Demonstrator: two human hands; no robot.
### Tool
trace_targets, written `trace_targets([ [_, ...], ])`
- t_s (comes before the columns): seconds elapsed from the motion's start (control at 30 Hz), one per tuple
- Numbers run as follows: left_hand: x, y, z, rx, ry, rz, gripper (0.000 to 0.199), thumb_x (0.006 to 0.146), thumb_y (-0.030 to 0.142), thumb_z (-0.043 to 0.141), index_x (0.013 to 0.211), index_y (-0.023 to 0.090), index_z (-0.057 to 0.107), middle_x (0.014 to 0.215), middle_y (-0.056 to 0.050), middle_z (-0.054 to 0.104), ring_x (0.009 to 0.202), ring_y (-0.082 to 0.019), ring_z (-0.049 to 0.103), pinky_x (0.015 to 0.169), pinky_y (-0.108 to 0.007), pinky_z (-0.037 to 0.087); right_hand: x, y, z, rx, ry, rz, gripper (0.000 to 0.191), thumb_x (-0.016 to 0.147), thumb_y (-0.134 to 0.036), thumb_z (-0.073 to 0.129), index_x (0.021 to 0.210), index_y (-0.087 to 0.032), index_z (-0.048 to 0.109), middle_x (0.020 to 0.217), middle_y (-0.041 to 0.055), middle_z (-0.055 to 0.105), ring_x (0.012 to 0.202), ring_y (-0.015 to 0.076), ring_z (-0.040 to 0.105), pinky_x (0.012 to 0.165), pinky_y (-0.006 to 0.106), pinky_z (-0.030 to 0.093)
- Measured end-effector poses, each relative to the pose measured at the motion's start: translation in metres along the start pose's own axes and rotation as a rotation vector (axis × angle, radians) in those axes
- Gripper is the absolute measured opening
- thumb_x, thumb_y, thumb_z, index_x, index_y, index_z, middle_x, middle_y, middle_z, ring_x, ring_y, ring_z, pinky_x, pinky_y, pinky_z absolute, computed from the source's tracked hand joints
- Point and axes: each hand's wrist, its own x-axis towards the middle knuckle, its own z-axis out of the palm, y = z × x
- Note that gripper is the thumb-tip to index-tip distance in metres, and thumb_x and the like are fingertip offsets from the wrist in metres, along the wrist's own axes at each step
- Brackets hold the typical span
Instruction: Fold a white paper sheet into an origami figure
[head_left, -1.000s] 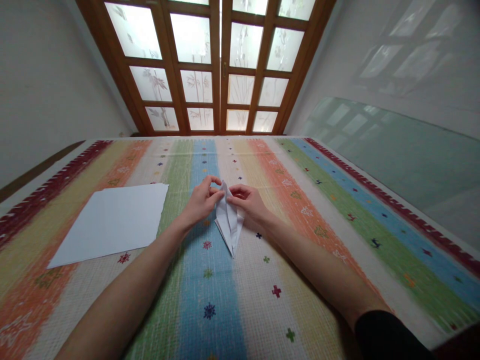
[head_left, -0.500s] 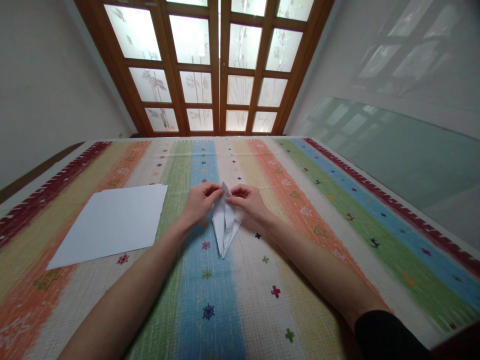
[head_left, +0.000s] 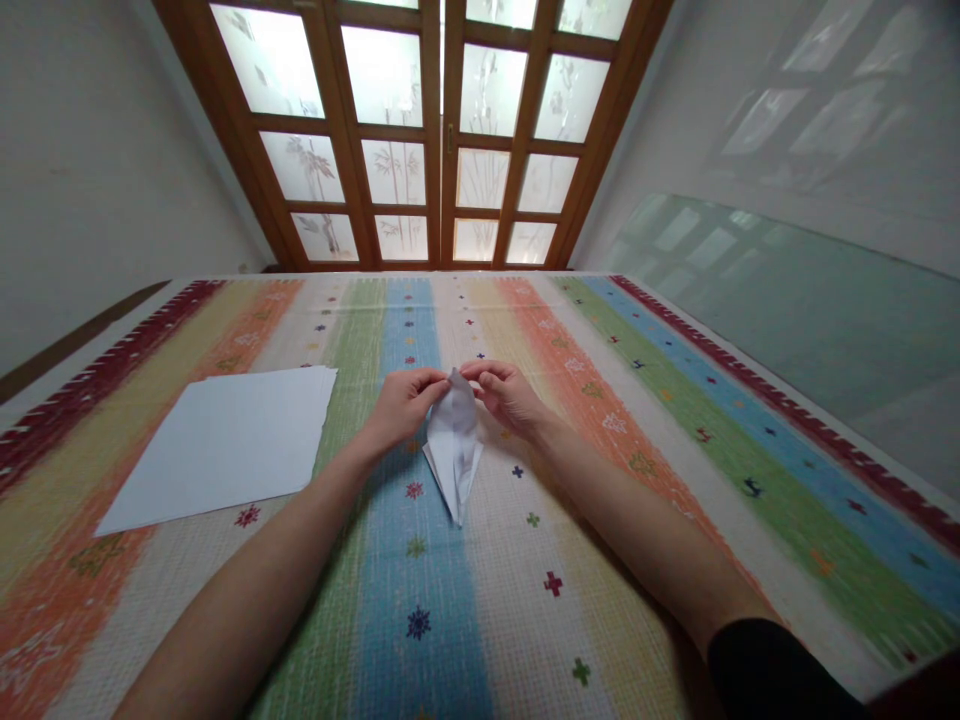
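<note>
A folded piece of white paper (head_left: 454, 435) stands in the middle of the striped cloth, its long narrow point toward me and small flaps at both sides. My left hand (head_left: 406, 402) pinches its upper left edge close to the far tip. At the same tip, from the right, my right hand (head_left: 508, 395) has its fingertips closed on the paper, with the other fingers curled. The paper's underside and the exact fingertip contact are hidden.
To the left lies a stack of white paper sheets (head_left: 225, 445) with slightly uneven edges. A striped tablecloth (head_left: 416, 580) covers the table. Beyond the far edge stand wooden doors (head_left: 441, 200) with frosted panes, and a pale glass panel (head_left: 780, 300) leans along the right wall.
The folded paper's upper part now shows a broader, smoother face where a narrow split flap showed before. My right fingers have shifted up toward the tip; the left hand stays nearly in place.
</note>
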Motion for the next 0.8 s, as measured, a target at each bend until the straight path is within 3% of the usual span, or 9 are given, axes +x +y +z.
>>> trace_targets([
  [0.27,-0.002,0.003,0.002,-0.043,0.015,-0.003,0.022,0.081,0.033,0.059,0.08,0.018,0.074,0.074,-0.003,0.072,0.064,-0.014,0.061,0.06,-0.024,0.045,-0.002,0.005,-0.003,-0.044,-0.06,0.013,0.034,0.054,-0.045,0.088,0.073,-0.021,0.072,0.079,0.0009,0.068,0.076,0.0146,0.059,0.077,0.031,0.046],
  [0.47,-0.006,0.006,0.008,-0.08,0.081,-0.021,0.023,0.08,0.036,0.061,0.073,0.017,0.071,0.065,0.0,0.067,0.057,-0.012,0.054,0.055,-0.023,0.041,-0.005,0.005,0.005,-0.071,-0.008,0.004,0.035,0.051,-0.036,0.09,0.065,-0.019,0.062,0.078,-0.0012,0.062,0.074,0.0128,0.056,0.074,0.029,0.046],
  [0.7,-0.006,0.005,0.007,-0.141,0.035,-0.029,0.026,0.079,0.038,0.059,0.072,0.016,0.071,0.063,0.0,0.064,0.057,-0.012,0.05,0.055,-0.023,0.038,-0.004,0.004,0.009,-0.021,-0.013,-0.018,0.043,0.053,-0.049,0.087,0.059,-0.019,0.058,0.076,-0.0011,0.06,0.074,0.0124,0.054,0.072,0.027,0.044],
  [0.8,-0.006,0.005,0.006,-0.153,-0.003,-0.017,0.027,0.078,0.039,0.059,0.07,0.016,0.071,0.061,0.001,0.062,0.056,-0.011,0.049,0.055,-0.023,0.037,-0.005,0.003,0.011,-0.023,-0.023,-0.005,0.039,0.053,-0.046,0.088,0.059,-0.019,0.06,0.076,-0.0011,0.061,0.075,0.0124,0.055,0.073,0.027,0.044],
])
